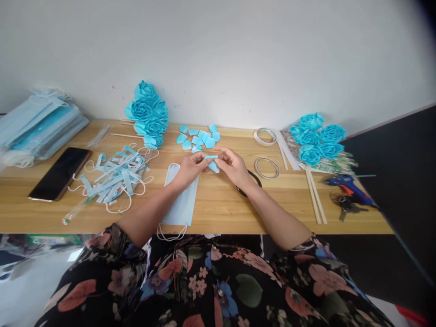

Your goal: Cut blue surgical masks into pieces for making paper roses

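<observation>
A small blue petal-shaped piece (213,166) is pinched between my two hands above the middle of the table. My left hand (191,169) grips its left edge with thumb and fingers. On its right edge, the thumb and fingertips of my right hand (233,164) are closed. The upper edge of the piece looks folded or rolled. Just beyond my hands lie several cut blue pieces (200,137) of like shape. A blue face mask (180,200) lies flat under my left wrist, its ear loops towards me. Below my right wrist is a black ring (256,178), partly hidden.
At left are stacked masks (51,127), a phone (61,174) and a heap of cut strips and loops (117,175). Blue flowers (146,113) stand behind. At right are tape rolls (265,136), more flowers (316,138), sticks (315,195), a glue gun (350,187) and keys (345,208).
</observation>
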A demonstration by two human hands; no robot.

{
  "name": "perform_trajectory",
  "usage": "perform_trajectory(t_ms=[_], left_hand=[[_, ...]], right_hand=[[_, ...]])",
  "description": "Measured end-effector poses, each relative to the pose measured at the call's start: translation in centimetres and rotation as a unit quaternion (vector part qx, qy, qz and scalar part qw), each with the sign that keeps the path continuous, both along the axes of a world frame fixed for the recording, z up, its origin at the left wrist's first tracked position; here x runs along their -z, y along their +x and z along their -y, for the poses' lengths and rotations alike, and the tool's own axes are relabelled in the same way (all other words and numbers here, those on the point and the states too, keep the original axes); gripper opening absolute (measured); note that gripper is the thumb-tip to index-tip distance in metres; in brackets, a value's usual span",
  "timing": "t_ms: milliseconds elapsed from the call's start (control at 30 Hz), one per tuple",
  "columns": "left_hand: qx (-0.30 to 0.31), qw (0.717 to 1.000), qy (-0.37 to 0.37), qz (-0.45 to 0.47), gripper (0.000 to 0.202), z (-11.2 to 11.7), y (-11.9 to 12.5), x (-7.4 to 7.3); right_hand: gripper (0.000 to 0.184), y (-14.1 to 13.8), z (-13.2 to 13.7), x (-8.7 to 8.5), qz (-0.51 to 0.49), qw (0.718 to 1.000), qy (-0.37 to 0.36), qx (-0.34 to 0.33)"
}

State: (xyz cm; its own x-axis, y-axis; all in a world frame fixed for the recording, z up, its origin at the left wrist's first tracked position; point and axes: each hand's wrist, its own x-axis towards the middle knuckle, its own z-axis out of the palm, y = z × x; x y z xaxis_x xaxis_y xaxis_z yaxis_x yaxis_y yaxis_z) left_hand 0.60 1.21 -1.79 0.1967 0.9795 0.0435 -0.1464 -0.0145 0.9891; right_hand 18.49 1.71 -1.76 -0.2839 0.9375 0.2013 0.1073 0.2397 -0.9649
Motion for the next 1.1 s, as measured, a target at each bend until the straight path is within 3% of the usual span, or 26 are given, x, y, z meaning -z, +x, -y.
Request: perform_trajectory(t_ms=[133,333,433,700,967,1100], left_hand=[[-0.007,0.998,-0.008,0.059,0.042,-0.2,-0.3,0.2],[-0.007,0.996,-0.017,0.087,0.04,-0.6,-0.4,0.7],[-0.008,0.997,-0.012,0.077,0.04,-0.4,-0.4,0.6],[-0.018,0.999,0.0,0.039,0.041,-0.1,-0.2,0.2],[-0.021,0.999,-0.001,0.032,0.043,-0.1,-0.1,0.3],[-0.013,1.0,-0.003,0.028,0.043,-0.1,-0.1,0.2]], right_hand=[[0.03,0.8,0.1,-0.9,0.034,0.997,0.064,0.038],[0.031,0.8,0.0,-1.3,0.135,0.965,0.224,0.007],[0.019,0.5,-0.1,-1.0,0.155,0.957,0.243,0.007],[0.007,0.3,0.1,-0.5,0.101,0.98,0.172,0.012],[0.019,-0.2,0.1,0.0,0.038,0.998,0.042,0.029],[0.041,-0.1,-0.1,0.0,0.004,1.0,0.01,0.014]])
